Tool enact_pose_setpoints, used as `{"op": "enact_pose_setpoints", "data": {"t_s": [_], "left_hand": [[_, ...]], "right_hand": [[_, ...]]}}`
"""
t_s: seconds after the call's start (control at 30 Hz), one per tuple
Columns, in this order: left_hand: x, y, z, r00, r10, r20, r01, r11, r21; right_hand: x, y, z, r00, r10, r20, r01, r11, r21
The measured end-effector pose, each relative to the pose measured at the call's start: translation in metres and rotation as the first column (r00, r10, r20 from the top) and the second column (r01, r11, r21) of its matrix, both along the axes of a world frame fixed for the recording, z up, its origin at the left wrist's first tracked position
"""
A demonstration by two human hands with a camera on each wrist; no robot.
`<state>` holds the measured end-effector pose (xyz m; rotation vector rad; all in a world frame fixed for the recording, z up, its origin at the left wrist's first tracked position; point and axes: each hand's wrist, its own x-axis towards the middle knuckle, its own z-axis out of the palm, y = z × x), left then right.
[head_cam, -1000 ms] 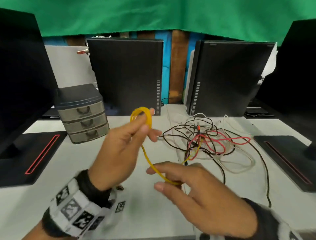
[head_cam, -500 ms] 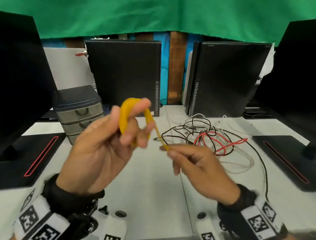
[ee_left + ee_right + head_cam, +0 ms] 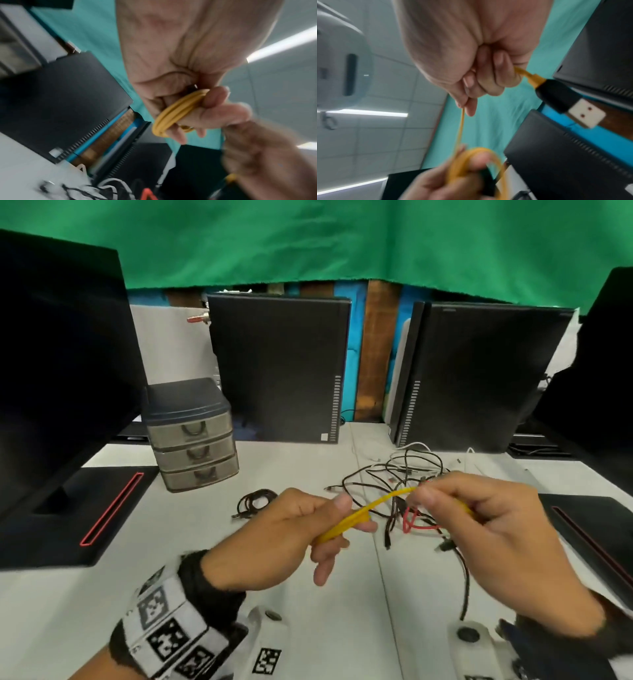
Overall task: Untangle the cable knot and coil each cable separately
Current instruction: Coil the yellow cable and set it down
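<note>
Done coil: a small dark wound cable coil (image 3: 255, 498) lies on the white table (image 3: 308, 594), left of our hands.
Left hand (image 3: 274, 546): fingers curled round the thin yellow rubber cable (image 3: 356, 517), wound in several loops.
Change: a second ago that coil was up at chest height; we have lowered it and drawn the tail taut.
Right hand (image 3: 493, 529): pinching the tail near its black plug (image 3: 556, 94).
Remaining tangle (image 3: 411, 474): black, white and red leads, apparently yellow-free, though partly hidden.
</note>
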<state>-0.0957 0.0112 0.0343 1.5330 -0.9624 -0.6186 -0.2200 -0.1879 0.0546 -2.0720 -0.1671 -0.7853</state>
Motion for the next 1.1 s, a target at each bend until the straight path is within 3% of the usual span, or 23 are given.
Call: {"op": "enact_pose_setpoints", "data": {"t_s": [0.1,0.17,0.27,0.33,0.37,0.43,0.53,0.67,0.77,0.87,0.97,1.03,1.1], "left_hand": [[-0.009,0.007,0.011,0.958,-0.228,-0.174,0.195,0.963,-0.188],[-0.013,0.011,0.018,0.903,-0.32,-0.287,0.201,0.904,-0.376],[-0.013,0.011,0.03,0.867,-0.28,-0.412,-0.034,0.792,-0.61],[-0.01,0.009,0.029,0.905,-0.09,-0.417,-0.207,0.762,-0.613],[-0.008,0.006,0.025,0.933,0.043,-0.357,-0.26,0.766,-0.588],[-0.008,0.0,0.013,0.946,0.315,-0.079,-0.31,0.806,-0.505],[-0.01,-0.01,-0.007,0.843,0.439,0.311,-0.32,0.874,-0.366],[-0.013,-0.014,-0.012,0.833,0.4,0.383,-0.29,0.904,-0.314],[-0.017,-0.014,-0.01,0.842,0.392,0.37,-0.288,0.907,-0.306],[-0.022,-0.014,-0.005,0.918,0.305,0.255,-0.227,0.929,-0.293],[-0.029,-0.014,0.002,0.984,0.118,-0.13,-0.153,0.941,-0.301],[-0.032,-0.01,0.009,0.902,-0.056,-0.428,-0.106,0.933,-0.345],[-0.03,-0.003,0.018,0.714,-0.343,-0.61,-0.013,0.865,-0.501]], "right_hand": [[0.015,-0.009,-0.01,0.999,0.018,0.03,-0.022,0.99,0.142],[0.023,0.001,-0.026,0.996,0.09,-0.002,-0.088,0.977,0.195],[0.031,0.027,-0.05,0.957,0.223,-0.183,-0.169,0.948,0.27],[0.028,0.045,-0.061,0.902,0.278,-0.331,-0.2,0.947,0.25],[0.025,0.052,-0.063,0.891,0.264,-0.369,-0.208,0.96,0.186],[0.016,0.062,-0.056,0.907,0.193,-0.375,-0.205,0.979,0.008],[0.001,0.068,-0.038,0.939,0.15,-0.309,-0.179,0.982,-0.068],[-0.002,0.064,-0.03,0.998,-0.011,-0.056,0.009,0.999,-0.04],[0.002,0.051,-0.028,0.956,-0.197,0.218,0.232,0.961,-0.152],[0.015,0.031,-0.033,0.927,-0.275,0.256,0.339,0.906,-0.252],[0.026,0.019,-0.04,0.953,-0.268,0.142,0.295,0.929,-0.225],[0.028,0.02,-0.042,0.987,-0.14,0.082,0.147,0.986,-0.082],[0.026,0.028,-0.04,0.998,0.057,0.028,-0.06,0.991,0.122]]}}
